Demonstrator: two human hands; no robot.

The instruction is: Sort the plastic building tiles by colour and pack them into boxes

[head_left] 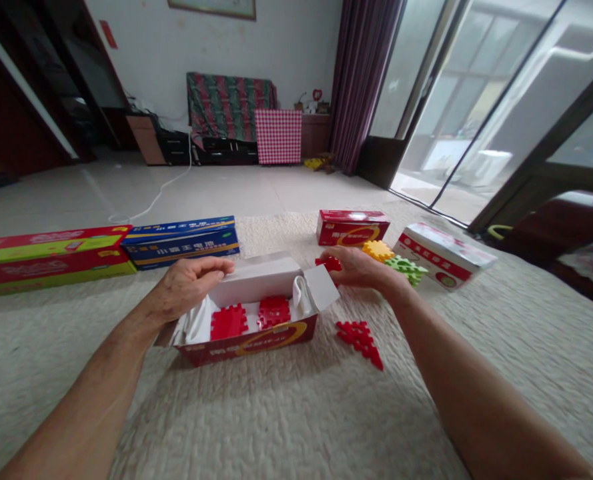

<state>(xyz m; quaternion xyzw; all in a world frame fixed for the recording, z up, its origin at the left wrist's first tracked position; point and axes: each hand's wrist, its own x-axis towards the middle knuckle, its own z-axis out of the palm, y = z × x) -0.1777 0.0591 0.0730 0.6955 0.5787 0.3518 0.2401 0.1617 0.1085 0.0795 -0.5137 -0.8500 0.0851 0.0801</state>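
Note:
In the head view an open red box lies on the quilted cover, white inside with its flaps raised. It holds two red square interlocking pieces with toothed edges, one on the left and one on the right, beside white lining. My left hand is at the box's back left corner, fingers closed together at its edge. Just right of the box, my right hand grips a red toothed piece, partly hidden by the fingers. A red triangular toothed piece lies nearer to me.
Yellow and green toothed pieces lie beyond my right wrist. Behind them stand a closed red box and a white-and-red box. A blue box and a red-and-green box line the back left.

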